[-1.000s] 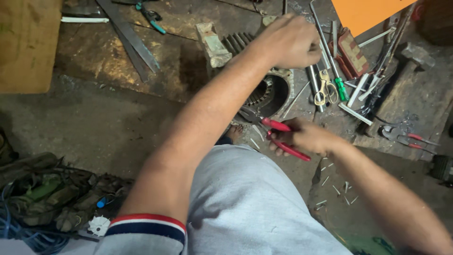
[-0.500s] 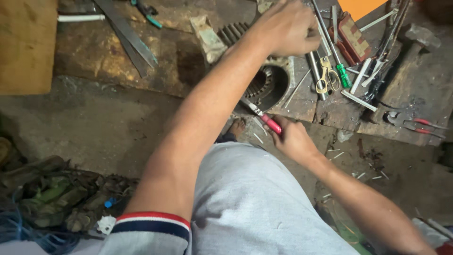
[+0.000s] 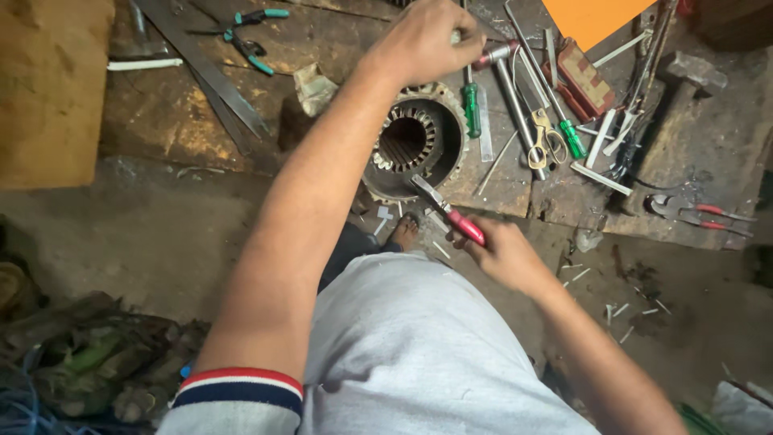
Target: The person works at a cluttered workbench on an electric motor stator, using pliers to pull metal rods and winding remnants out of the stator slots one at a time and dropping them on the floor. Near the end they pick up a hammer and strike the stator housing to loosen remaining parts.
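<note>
Head view: one stator (image 3: 411, 141), two hands, one red-handled pliers (image 3: 451, 213).

Right of the motor stator (image 3: 411, 141), the worktop (image 3: 161, 121) is crowded: a green-handled screwdriver (image 3: 471, 109), scissors (image 3: 546, 143) and a hammer (image 3: 684, 80) lie close together. Left of the stator, bare worktop lies between it and the flat metal strips (image 3: 209, 72).

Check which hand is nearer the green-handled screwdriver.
Left. The left hand is right above the green-handled screwdriver; the right hand, gripping red-handled pliers, sits well below it.
</note>
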The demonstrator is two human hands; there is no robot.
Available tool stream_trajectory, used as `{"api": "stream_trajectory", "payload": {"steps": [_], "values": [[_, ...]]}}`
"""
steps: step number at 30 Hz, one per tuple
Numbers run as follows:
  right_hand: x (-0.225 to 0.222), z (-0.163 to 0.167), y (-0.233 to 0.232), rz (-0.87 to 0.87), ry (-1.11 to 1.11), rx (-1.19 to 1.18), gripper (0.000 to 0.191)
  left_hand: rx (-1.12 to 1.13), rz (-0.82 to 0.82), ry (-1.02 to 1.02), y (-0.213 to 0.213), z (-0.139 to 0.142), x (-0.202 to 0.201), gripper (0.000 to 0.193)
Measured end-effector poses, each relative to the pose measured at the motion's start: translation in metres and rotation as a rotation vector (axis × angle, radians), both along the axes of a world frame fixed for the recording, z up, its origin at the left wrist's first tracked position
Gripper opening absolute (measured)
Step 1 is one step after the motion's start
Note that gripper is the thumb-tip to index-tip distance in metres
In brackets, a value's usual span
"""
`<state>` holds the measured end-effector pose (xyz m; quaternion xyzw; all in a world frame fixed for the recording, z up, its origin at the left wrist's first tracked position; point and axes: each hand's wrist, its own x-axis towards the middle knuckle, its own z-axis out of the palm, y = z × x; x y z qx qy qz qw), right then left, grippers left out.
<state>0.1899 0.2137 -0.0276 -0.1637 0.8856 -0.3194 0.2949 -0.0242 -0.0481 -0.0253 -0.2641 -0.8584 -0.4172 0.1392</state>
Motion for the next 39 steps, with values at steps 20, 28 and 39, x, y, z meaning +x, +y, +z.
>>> {"api": "stream_trajectory", "payload": {"steps": [20,28,39], "values": [[-0.032,0.062,-0.025,0.284,0.429,0.439,0.031,0.015,0.189,0.302,0.054,0.004,0.017,0.022],[-0.014,0.067,-0.031,0.290,0.553,0.445,0.030,-0.099,0.144,-0.094,0.051,0.007,0.011,0.032],[-0.024,0.069,-0.023,0.074,-0.060,0.340,0.029,-0.058,0.172,0.048,0.050,0.007,0.012,0.025]]}}
